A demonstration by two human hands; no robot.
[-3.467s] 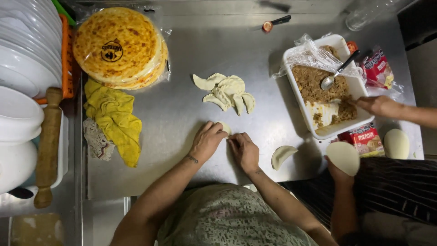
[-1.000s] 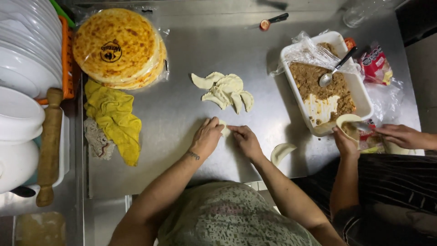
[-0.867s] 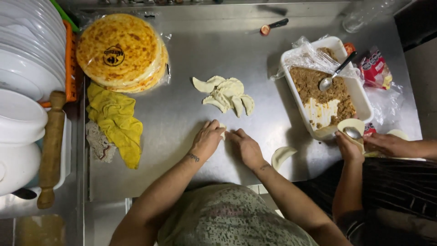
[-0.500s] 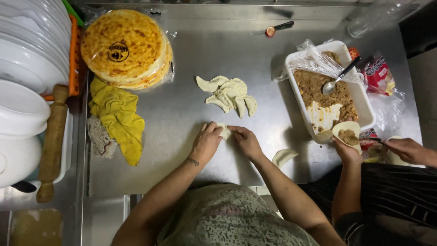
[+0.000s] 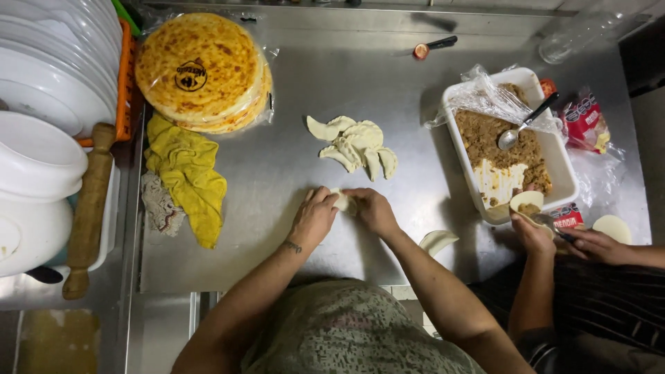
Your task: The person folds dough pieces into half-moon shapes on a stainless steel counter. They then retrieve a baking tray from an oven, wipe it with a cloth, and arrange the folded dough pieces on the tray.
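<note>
Steel table [image 5: 277,228], seen from above; the person's left hand [image 5: 315,218] and right hand [image 5: 374,211] meet near its middle, fingers of both curled and pinched on one small piece of pale dough [image 5: 344,201] that rests on the table between them; beyond the dough, farther from the person, a pile of folded dumplings [image 5: 355,144] lies on the bare steel; to the right of the pile stands a white tray [image 5: 564,176] of brown filling, with a spoon [image 5: 521,128] resting in it and loose plastic wrap [image 5: 485,97] at its far end; a single folded dumpling [image 5: 438,241] lies between the right hand and the tray; at the near corner of the tray a second person's hand [image 5: 532,232] holds a round of dough [image 5: 526,203] with filling on it, and that person's other hand [image 5: 594,244] is closed on a dark utensil; left of the pile lies a crumpled yellow cloth [image 5: 185,176], with a wrapped stack of flatbreads [image 5: 201,69] beyond it; a wooden rolling pin [image 5: 89,211] and stacked white plates [image 5: 59,62] sit at the table's far left edge.
</note>
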